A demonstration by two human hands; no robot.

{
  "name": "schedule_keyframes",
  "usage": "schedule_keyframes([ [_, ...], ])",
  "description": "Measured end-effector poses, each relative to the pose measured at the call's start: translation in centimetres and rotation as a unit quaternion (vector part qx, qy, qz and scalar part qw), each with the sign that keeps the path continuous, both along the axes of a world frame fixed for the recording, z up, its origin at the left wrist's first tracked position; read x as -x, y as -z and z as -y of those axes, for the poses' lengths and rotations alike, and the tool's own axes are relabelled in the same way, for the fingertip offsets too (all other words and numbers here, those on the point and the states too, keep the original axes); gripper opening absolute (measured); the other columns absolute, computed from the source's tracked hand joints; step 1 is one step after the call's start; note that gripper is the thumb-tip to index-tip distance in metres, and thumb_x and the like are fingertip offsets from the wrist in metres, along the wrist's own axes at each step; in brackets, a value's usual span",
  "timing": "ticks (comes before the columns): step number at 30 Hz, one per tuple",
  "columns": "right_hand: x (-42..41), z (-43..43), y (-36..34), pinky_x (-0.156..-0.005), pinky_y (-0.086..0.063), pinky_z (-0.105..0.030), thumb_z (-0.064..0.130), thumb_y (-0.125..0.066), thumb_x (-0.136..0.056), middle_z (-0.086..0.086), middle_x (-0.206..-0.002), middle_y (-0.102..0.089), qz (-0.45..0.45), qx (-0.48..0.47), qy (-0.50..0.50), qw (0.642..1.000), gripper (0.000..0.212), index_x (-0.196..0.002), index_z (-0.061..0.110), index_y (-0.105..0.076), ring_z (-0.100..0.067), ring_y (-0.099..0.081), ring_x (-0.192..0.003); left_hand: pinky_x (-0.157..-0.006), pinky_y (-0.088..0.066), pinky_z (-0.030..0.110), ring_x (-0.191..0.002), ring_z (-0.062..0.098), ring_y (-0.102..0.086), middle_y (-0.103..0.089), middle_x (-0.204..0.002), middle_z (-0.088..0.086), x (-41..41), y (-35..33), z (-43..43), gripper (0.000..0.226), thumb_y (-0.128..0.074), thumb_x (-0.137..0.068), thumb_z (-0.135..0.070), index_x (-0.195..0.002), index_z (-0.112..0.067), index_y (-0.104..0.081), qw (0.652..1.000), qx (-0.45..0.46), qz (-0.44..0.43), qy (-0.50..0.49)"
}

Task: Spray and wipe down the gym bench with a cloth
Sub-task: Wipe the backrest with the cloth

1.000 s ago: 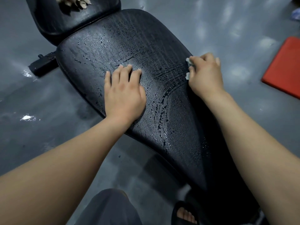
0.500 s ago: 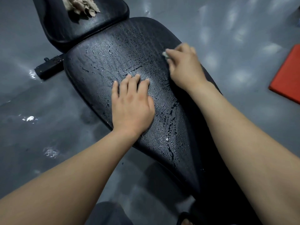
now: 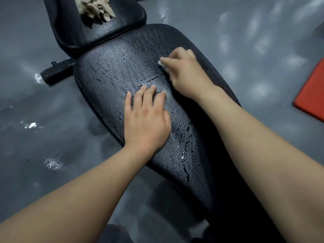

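The bench pad, long, black and textured, runs from the near right up to the middle of the view. It's wet all over w/ droplets and thin streaks, so the spray step looks done and wiping is prob. mid-way.

The cloth is on the pad's far right part. Only a small white corner shows; the rest is bunched under the right hand. That hand's fingers curl round the wad and press it down onto the vinyl, which is prob. why it's balled up: more pressure, less slipping on a wet surface.

The left hand lies palm-down mid-pad, just beside the right wrist. Its fingers are straight and close together and hold nothing. I read it as a brace: it takes body weight and steadies the pad vs. the wiping push.

Beyond the pad's far end is the seat pad, w/ a crumpled beige rag parked on it, out of the wipe path, maybe a spare. A black frame bar sticks out to the left. The grey floor has a few wet glints, likely overspray. A red mat lies well apart at the right edge.
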State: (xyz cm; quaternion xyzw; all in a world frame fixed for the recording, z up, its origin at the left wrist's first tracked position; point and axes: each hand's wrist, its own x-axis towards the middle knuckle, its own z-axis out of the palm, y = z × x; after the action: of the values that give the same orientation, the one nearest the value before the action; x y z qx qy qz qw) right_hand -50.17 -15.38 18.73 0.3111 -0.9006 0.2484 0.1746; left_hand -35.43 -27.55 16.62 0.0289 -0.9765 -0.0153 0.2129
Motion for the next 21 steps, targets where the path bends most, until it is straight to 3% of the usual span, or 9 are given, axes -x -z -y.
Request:
schedule_keyframes([
  [2,0.4,0.2,-0.2,-0.083,-0.044,-0.035,0.038,-0.051,-0.103,-0.008,-0.11,-0.058,-0.011,-0.003,0.009,1.0,0.03,-0.118,0.022,-0.073,-0.031,-0.047,-0.098,-0.12,-0.023,0.053,-0.141,0.028,-0.041,-0.052,-0.148,0.004,0.1,0.0,0.0,0.052,-0.038,-0.088,-0.037,-0.134,-0.026,-0.058,1.0,0.003,-0.002,-0.002],
  [7,1.8,-5.0,0.3,-0.094,-0.043,-0.042,0.034,-0.05,-0.101,-0.012,-0.114,-0.055,0.047,0.003,0.173,0.984,0.03,-0.121,0.024,-0.069,-0.037,-0.047,-0.109,-0.12,-0.023,0.054,-0.141,0.027,-0.04,-0.052,-0.148,0.004,0.0,-0.1,0.0,0.052,-0.035,-0.089,-0.037,-0.134,-0.025,-0.058,1.0,-0.003,0.006,-0.003],
  [12,0.6,-9.0,1.3,-0.101,-0.039,-0.041,0.035,-0.048,-0.102,-0.016,-0.117,-0.054,0.087,-0.026,0.19,0.978,0.035,-0.133,0.03,-0.063,-0.04,-0.047,-0.111,-0.12,-0.023,0.055,-0.141,0.028,-0.04,-0.051,-0.147,0.004,0.0,-0.2,0.0,0.052,-0.035,-0.089,-0.036,-0.134,-0.025,-0.058,1.0,-0.009,0.002,0.001],
  [21,-5.6,-13.1,1.6,-0.1,-0.04,-0.033,0.04,-0.05,-0.101,-0.018,-0.119,-0.058,0.165,-0.006,0.207,0.964,0.044,-0.142,0.024,-0.055,-0.035,-0.054,-0.117,-0.12,-0.023,0.056,-0.139,0.032,-0.041,-0.052,-0.145,0.008,-0.3,-0.1,-0.1,0.048,-0.039,-0.089,-0.032,-0.132,-0.022,-0.058,1.0,-0.001,-0.008,0.008],
])
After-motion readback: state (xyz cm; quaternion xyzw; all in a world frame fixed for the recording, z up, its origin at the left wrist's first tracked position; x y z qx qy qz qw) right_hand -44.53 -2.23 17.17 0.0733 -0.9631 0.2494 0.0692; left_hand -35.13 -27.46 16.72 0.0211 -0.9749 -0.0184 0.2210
